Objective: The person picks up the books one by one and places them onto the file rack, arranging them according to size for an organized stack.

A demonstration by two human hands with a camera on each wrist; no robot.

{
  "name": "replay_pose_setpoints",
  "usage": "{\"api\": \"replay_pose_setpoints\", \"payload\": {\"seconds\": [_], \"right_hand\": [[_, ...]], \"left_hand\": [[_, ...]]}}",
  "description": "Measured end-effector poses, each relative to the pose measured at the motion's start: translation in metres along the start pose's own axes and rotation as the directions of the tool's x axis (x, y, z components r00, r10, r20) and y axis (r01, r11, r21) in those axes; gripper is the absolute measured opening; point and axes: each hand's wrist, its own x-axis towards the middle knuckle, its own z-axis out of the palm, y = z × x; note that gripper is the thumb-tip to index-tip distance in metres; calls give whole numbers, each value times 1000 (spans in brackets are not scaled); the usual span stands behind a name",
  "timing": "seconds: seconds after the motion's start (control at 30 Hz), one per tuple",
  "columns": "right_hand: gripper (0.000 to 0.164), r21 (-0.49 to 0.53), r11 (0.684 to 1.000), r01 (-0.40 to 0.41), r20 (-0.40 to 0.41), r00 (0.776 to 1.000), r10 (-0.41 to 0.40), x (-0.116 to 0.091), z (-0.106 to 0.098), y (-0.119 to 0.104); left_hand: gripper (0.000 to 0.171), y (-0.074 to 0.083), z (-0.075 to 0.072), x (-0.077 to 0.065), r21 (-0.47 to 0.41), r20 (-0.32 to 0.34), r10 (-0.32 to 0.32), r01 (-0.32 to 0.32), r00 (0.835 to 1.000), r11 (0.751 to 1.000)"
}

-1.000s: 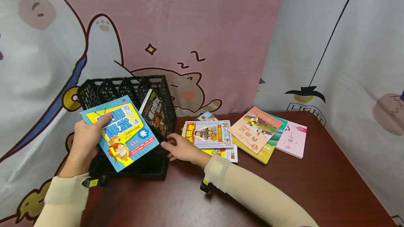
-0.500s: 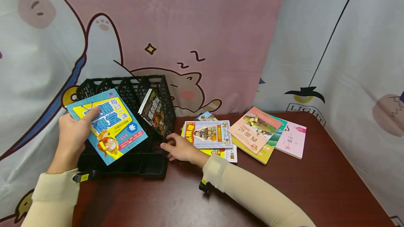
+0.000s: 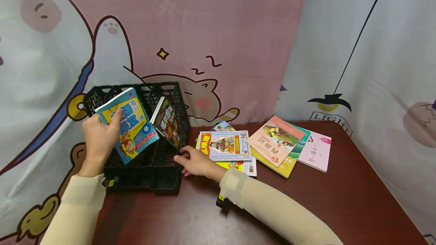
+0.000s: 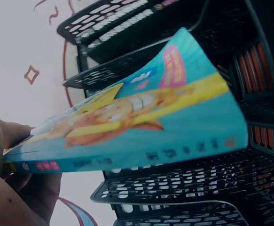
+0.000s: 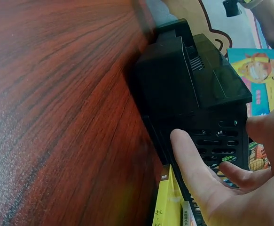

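Note:
My left hand [image 3: 101, 135] grips a blue-and-yellow children's book [image 3: 131, 124] by its left edge, thumb on the cover. The book stands tilted at the mouth of a black file rack [image 3: 167, 180], overlapping its compartments in the head view. In the left wrist view the book's spine [image 4: 127, 162] faces the camera, between the rack's dividers. My right hand [image 3: 197, 160] holds the rack's right side wall [image 5: 216, 141], thumb at the front edge and fingers along the outside. Books with dark covers [image 3: 167, 122] lean in the rack's right compartment.
Right of the rack lies a pile of books with a comic-style cover [image 3: 225, 144] on top. Further right, a salmon-coloured book [image 3: 276, 139] overlaps yellow and green ones, beside a pink book [image 3: 315, 150]. A printed curtain [image 3: 221, 29] hangs behind the table [image 3: 190, 214].
My left hand first moved left with the blue book, then back right and up, turning it more upright toward the rack. My right hand has stayed on the rack's side.

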Motion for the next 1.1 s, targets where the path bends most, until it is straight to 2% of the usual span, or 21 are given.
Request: {"api": "replay_pose_setpoints", "payload": {"seconds": [0.13, 0.23, 0.4, 0.5, 0.77, 1.03, 1.1], "right_hand": [[56, -3, 1000, -9, -5, 1000, 9, -1, 0, -1], [57, -3, 1000, -10, -12, 1000, 10, -2, 2, -2], [56, -8, 1000, -6, -16, 1000, 6, -2, 4, -1], [55, -7, 1000, -7, -18, 1000, 6, -2, 4, -1], [55, -13, 1000, -11, -29, 1000, 10, -3, 4, -2], [54, -18, 1000, -7, -27, 1000, 7, -4, 3, -5], [55, -17, 1000, -11, -25, 1000, 11, -4, 2, -5]], "left_hand": [[43, 0, 8, 1, 38, -32, 118, -117, 992, 992], [40, 0, 8, 3, 37, -36, 154, -153, 987, 988], [44, -1, 2, 8, 16, -51, 106, -105, 993, 994], [46, -2, 3, 9, 25, -66, 99, -98, 993, 995], [42, -3, 31, 6, 29, -81, 117, -115, 990, 993], [52, 4, 55, 10, 69, -51, 157, -154, 986, 986], [57, 4, 60, 11, 74, -40, 151, -148, 988, 986]]}}
